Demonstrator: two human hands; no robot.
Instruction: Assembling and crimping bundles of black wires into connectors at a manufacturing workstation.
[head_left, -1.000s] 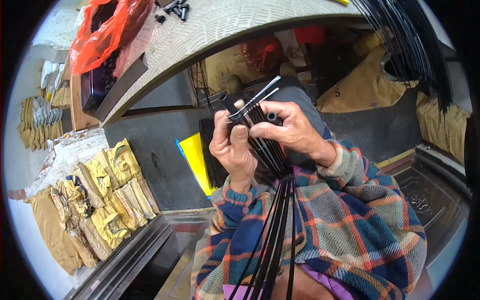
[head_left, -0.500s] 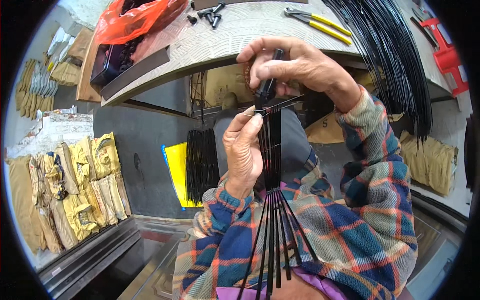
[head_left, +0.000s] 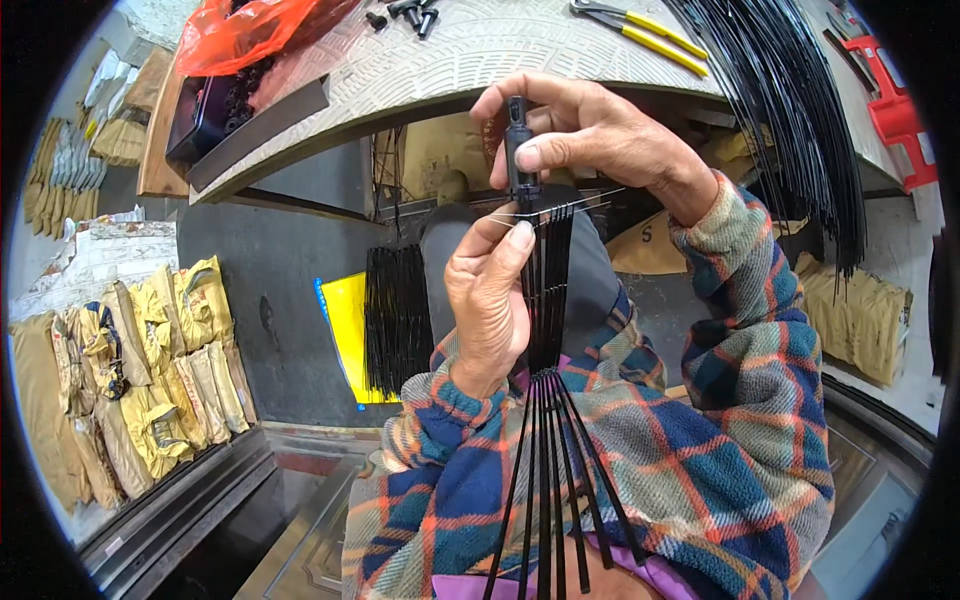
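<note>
My left hand point(head_left: 488, 300) is closed, thumb and finger pinching the top ends of a bundle of thin black rods point(head_left: 545, 290) that look like umbrella ribs. A thin wire point(head_left: 575, 207) runs across the rod ends and sticks out on both sides. Below, the rods gather at a joint and fan out over my lap. Above the pinch, my right hand point(head_left: 590, 135) grips a black plastic tube fitting point(head_left: 518, 150) between thumb and fingers. It stands upright, its collared lower end close to the wire. Whether the two touch is hard to make out.
On the worktable point(head_left: 480, 60) lie yellow-handled pincers point(head_left: 650, 38), several black plastic fittings point(head_left: 410, 14), an orange-red bag point(head_left: 245, 35) and a long pile of black rods point(head_left: 770, 110). Another rod bundle point(head_left: 395, 320) stands left of my legs. Wrapped packages point(head_left: 150, 380) lie farther left.
The plastic fitting has turned and swung from leaning right to nearly upright above the wire. My right fingers have shifted around it. My left hand keeps its pinch.
</note>
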